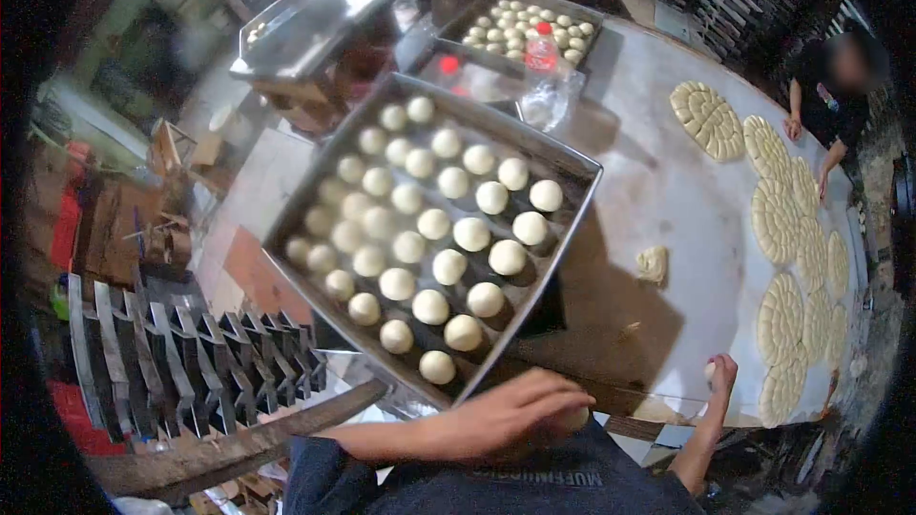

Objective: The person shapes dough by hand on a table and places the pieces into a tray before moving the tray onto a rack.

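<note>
My left hand [525, 410] is held in front of my dark shirt, just off the near corner of a metal tray [510, 341]. Its fingers curve over a pale dough ball [576, 420] that is mostly covered. At the table's near edge, my right hand [723, 380] closes around a small piece of dough [710, 371]. Rows of smooth round dough balls [471, 235] fill much of the tray. A loose lump of dough [653, 265] lies on the table [630, 200] between the tray and the right side.
Flat rounds of divided dough [778, 219] line the table's right side, where another person [830, 95] has hands on the edge. Behind are a second tray [596, 24] of dough balls and a red-capped bottle [541, 50]. Stacked metal trays [191, 353] stand lower left.
</note>
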The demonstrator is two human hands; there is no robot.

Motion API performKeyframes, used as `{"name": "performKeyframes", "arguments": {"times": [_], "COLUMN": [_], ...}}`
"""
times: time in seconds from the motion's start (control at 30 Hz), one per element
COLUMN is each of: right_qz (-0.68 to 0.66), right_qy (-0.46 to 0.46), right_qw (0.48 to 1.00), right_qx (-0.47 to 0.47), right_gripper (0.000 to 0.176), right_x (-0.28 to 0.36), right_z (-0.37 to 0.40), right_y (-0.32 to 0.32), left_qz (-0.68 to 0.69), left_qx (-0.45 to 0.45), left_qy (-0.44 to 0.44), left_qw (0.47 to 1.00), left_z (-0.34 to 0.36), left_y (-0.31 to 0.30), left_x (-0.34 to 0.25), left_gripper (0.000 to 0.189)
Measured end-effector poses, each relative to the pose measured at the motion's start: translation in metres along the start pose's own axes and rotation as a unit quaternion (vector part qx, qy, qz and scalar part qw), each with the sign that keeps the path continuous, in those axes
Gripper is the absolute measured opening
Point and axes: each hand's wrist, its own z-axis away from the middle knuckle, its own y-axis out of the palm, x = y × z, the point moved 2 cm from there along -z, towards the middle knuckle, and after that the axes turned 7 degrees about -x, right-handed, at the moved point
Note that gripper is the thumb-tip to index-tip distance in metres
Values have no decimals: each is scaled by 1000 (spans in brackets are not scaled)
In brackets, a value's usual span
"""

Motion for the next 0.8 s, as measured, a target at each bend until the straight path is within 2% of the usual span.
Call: {"name": "performKeyframes", "arguments": {"times": [0.03,0.07,0.1,0.13,0.17,0.2,0.23,0.27,0.3,0.33,0.37,0.4,0.43,0.5,0.53,0.6,0.67,0.73,0.8], "right_qz": [-62,-73,-83,-22,180,277,223,160,135,108,101,96,96,127,156,109,73,56,97], "right_qy": [95,81,73,43,-90,-141,-136,-175,-156,-139,-163,-185,-216,-251,-264,-202,-238,-333,-294], "right_qw": [993,994,993,996,972,948,962,961,955,946,950,954,958,959,952,972,966,931,940], "right_qx": [15,28,39,72,122,70,79,145,212,274,246,217,164,40,-26,-46,73,139,142], "right_gripper": [8,6,5,7,13,26,31,31,28,25,21,17,15,14,14,16,14,11,22], "right_x": [14,32,44,36,44,93,116,134,160,187,204,209,202,179,162,155,165,155,166], "right_z": [7,13,18,3,-8,14,21,24,39,55,67,72,68,47,38,44,71,93,108], "right_y": [11,33,59,87,106,125,138,147,147,139,125,110,95,64,56,60,87,116,132], "left_qz": [-94,-185,-267,-303,-380,-395,-461,-502,-248,-13,-32,-213,-419,-549,-554,-470,-360,-460,-392], "left_qx": [-62,-122,-154,-280,-342,-361,-365,-361,-343,-365,-348,-292,-228,-177,-179,-281,-325,-313,-383], "left_qy": [45,89,-66,1,-9,18,-19,-42,-190,-347,-342,-236,-98,39,75,22,38,49,94], "left_qw": [993,971,949,911,859,845,809,785,886,864,873,902,873,816,809,837,874,830,831], "left_z": [-4,-9,-13,-31,-48,-66,-79,-87,-84,-78,-80,-81,-84,-90,-89,-71,-51,-26,-8], "left_y": [-35,-68,-108,-139,-173,-215,-247,-265,-270,-272,-275,-280,-284,-278,-265,-219,-162,-114,-49], "left_x": [-8,-14,-1,12,44,94,131,163,175,185,188,177,161,116,90,41,-2,-36,-51], "left_gripper": [47,52,55,49,46,46,43,41,38,58,51,46,42,41,44,45,43,40,36]}}
